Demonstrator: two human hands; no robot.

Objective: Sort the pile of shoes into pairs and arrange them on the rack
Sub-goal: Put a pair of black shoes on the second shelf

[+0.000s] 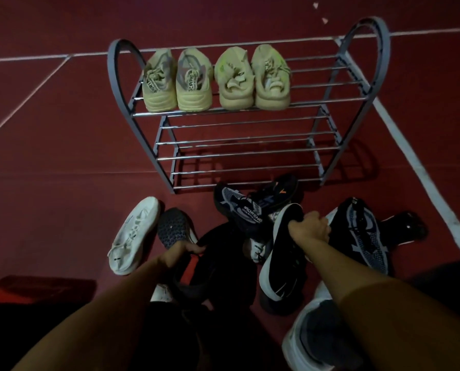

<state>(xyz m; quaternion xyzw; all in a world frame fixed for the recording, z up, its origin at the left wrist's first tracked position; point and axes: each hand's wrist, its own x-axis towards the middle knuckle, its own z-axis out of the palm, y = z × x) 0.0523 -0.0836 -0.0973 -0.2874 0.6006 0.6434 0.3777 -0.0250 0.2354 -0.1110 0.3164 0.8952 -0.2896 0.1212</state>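
Rack (pixel 250 153): grey metal frame with arched ends and thin bar shelves; two pale yellow-green pairs (pixel 215 79) stand heels outward on the top shelf, the lower shelves bare.
Pile (pixel 250 218): unsorted shoes on red floor before the rack.
Right hand (pixel 307 227): fingers curled over a black shoe with white sole (pixel 279 261), apparently to lift it.
Left hand (pixel 186 249): fingers clamped on a dark shoe (pixel 210 263), likely its mate.
White laced shoe (pixel 133 234): lies apart, left.

Two pairs (pixel 215 79) sit left on the rack's (pixel 250 156) top shelf; the pile (pixel 250 223) lies, seemingly jumbled, before it.
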